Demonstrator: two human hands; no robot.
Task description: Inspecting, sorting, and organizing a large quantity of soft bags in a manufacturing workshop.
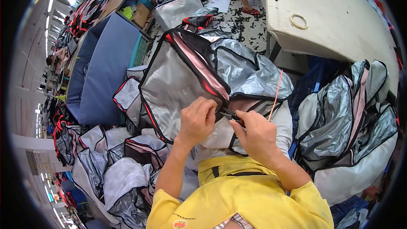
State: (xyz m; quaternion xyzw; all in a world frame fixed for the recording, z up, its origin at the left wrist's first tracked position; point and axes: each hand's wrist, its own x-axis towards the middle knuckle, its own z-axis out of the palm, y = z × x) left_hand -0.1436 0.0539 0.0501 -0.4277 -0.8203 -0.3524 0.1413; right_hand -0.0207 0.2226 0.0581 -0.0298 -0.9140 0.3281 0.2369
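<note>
Head view, centre of frame. Right hand (258, 135): fingers clenched round small dark snips (232, 116), blades pointing left toward the other hand, tips at a black-bound edge of the silver bag (182, 85). A thin orange cord (275, 95) rises from just beside this hand, slanting up to the right. Left hand (197, 121): fingertips pinched shut on the bag's black edging, just left of the snips; the two hands sit near each other without clearly touching.

Silver bag: large, foil-like lining with black binding, red piping and a pink inner strip; lies crumpled across the person's lap, filling the middle of the frame above the hands. Below the hands, lower centre: yellow shirt (241, 199) of the person.

Lower left: heap of similar silver pieces (114, 165) with black and red trim, some overlapping. Right side: bulging stack of further silver bags (347, 118), standing well apart from the hands. Upper left: blue padded surface (106, 68), tilted, with boxes and more bags behind it. Upper right: pale table (339, 21), scattered with dark scraps, bearing a yellowish tape ring (299, 21). Top centre: floor strewn with dark offcuts, another person's sandalled foot (251, 11) beside the table leg.
</note>
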